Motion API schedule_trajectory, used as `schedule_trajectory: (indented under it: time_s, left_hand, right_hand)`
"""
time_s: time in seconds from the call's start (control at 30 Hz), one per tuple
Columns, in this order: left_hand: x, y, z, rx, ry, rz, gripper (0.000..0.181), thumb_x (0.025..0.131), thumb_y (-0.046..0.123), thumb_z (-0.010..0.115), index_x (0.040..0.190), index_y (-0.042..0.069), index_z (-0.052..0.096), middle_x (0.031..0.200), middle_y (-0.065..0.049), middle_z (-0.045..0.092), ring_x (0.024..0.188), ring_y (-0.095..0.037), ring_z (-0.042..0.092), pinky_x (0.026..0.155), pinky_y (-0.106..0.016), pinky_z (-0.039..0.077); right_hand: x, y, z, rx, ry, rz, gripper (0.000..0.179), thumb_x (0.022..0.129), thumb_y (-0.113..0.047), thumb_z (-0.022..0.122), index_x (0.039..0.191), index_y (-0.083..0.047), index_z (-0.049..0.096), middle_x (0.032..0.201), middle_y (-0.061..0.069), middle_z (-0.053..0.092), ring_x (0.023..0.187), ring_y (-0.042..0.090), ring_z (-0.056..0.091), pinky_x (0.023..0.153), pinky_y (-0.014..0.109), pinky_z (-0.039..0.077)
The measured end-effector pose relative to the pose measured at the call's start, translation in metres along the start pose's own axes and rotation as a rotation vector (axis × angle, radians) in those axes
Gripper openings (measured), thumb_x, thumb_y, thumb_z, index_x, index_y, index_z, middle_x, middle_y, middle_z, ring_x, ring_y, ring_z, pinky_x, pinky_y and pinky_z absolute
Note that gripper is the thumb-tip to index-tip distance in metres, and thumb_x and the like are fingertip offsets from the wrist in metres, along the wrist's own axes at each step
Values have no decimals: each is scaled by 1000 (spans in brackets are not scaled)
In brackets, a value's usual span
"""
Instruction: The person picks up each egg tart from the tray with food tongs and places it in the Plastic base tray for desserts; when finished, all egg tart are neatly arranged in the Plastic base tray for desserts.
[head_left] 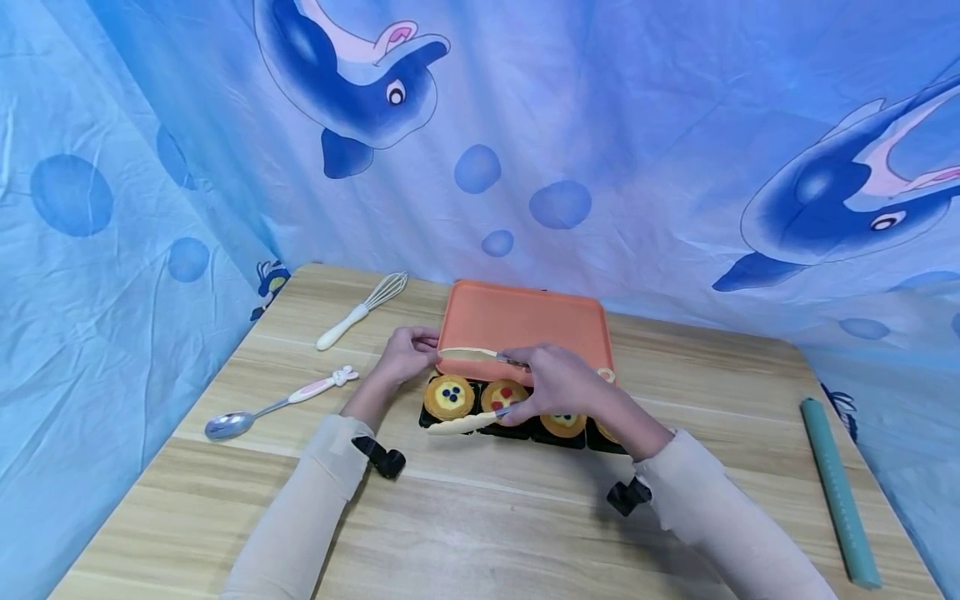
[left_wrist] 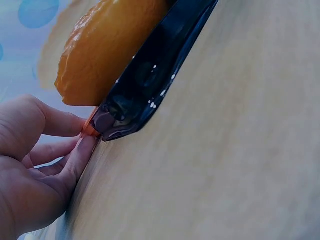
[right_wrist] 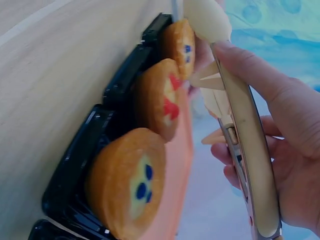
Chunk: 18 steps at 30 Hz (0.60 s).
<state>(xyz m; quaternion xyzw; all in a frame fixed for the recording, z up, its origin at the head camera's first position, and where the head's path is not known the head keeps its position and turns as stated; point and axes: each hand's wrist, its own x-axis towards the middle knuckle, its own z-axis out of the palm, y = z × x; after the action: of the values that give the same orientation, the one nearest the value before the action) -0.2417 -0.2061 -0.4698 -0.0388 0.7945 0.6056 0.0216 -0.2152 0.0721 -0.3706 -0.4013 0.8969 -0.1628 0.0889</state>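
My right hand (head_left: 558,383) grips cream-tipped food tongs (head_left: 463,424), their arms spread apart over the left end of a row of fruit tarts. The leftmost tart (head_left: 459,404) has blueberries on it; the one beside it (right_wrist: 160,100) carries red berries. Each tart sits in a black plastic holder (right_wrist: 75,185). With thumb and fingers, my left hand (head_left: 407,354) pinches the left edge of an orange tray (head_left: 525,321), which lies just behind the tarts. Seen from the left wrist, that hand (left_wrist: 37,160) is close by the end of the black holder (left_wrist: 145,82).
A whisk (head_left: 352,322) lies at the back left, with a rabbit-handled spoon (head_left: 232,425) in front of it. A green rolling pin (head_left: 840,492) lies along the right side. Behind the wooden table (head_left: 480,533) hangs a blue dolphin curtain (head_left: 637,125).
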Motion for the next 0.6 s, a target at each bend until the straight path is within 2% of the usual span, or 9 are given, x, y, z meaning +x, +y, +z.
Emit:
schedule_trajectory:
  time_s: [0.07,0.1,0.17,0.27,0.4,0.53,0.6]
  left_hand:
    - [0,0,1,-7,-1,-3,45,80,-11,66,125,-9,60,109,-20,63,95,-28,63,84,-31,55]
    - [0,0,1,-17,-1,-9,46,80,-12,66,125,-10,60,110,-20,63,95,-28,63,84,-32,55]
    - [-1,0,1,-30,-1,-20,46,80,-12,66,125,-9,59,110,-20,63,96,-28,62,85,-32,55]
    - [-1,1,1,-34,-6,-26,46,80,-11,65,126,-9,58,112,-21,62,98,-29,62,86,-33,55]
    - [-1,0,1,-22,-10,-20,47,82,-10,65,128,-10,57,114,-22,62,99,-30,62,87,-32,55]
    - [-2,0,2,-23,-7,-17,47,82,-9,65,129,-9,57,114,-22,62,99,-30,62,87,-32,55]
    - [-2,0,3,-28,-12,-17,48,83,-9,65,130,-9,56,115,-22,62,99,-30,61,87,-33,55]
  right_hand:
    - [-5,0,-4,31,15,18,93,68,-54,87,142,-10,54,135,6,61,101,21,63,79,37,53]
    - [-8,0,-5,41,24,25,93,68,-54,87,143,-10,54,141,6,56,112,23,61,86,40,53]
    - [-14,1,-9,52,34,39,94,68,-54,87,144,-10,53,143,6,54,123,25,57,95,45,51]
    - [-25,4,-15,39,37,58,94,70,-52,86,145,-9,51,144,7,53,123,25,57,94,46,51]
    - [-44,14,-22,21,28,102,93,72,-51,85,146,-9,49,145,8,52,121,28,58,84,45,54]
    - [-65,31,-28,38,80,173,97,71,-54,84,146,-4,48,143,12,54,118,31,59,82,46,54]
    - [-77,43,-29,59,134,238,101,69,-57,85,145,-2,48,138,15,57,98,30,65,73,44,55]
